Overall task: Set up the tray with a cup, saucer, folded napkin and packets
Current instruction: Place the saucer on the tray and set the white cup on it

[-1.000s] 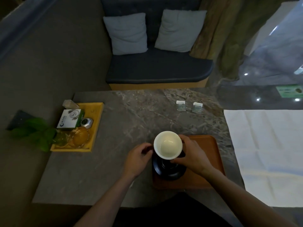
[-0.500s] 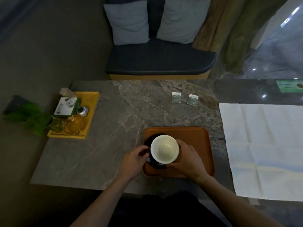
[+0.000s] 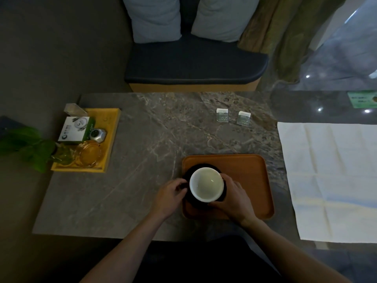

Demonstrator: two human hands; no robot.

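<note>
**Two hands hold the cup and saucer on the tray**

The left hand (image 3: 171, 198) has its fingers curled on the left edge of the dark saucer (image 3: 188, 176). The right hand (image 3: 232, 198) curls round the right side of the white cup (image 3: 206, 187) and saucer. The cup stands upright on the saucer, and nothing can be seen in it. Whether the right fingers touch the cup or only the saucer is hard to tell.

The saucer sits in the left part of the brown tray (image 3: 248, 180). The right part of the tray is bare wood. The tray lies on the grey stone table (image 3: 142, 160), near the person's edge.

Two small packets lie flat on the table beyond the tray, side by side but apart: one packet (image 3: 222, 115) on the left and another packet (image 3: 244, 118) on the right. A big white napkin (image 3: 330, 176) lies spread open, to the right of the tray.

Far to the left is a yellow tray (image 3: 111, 127). In it are a white and green box (image 3: 75, 130), a small silver thing (image 3: 98, 135) and a glass dish (image 3: 88, 153). Green leaves (image 3: 26, 148) hang by it.
</note>
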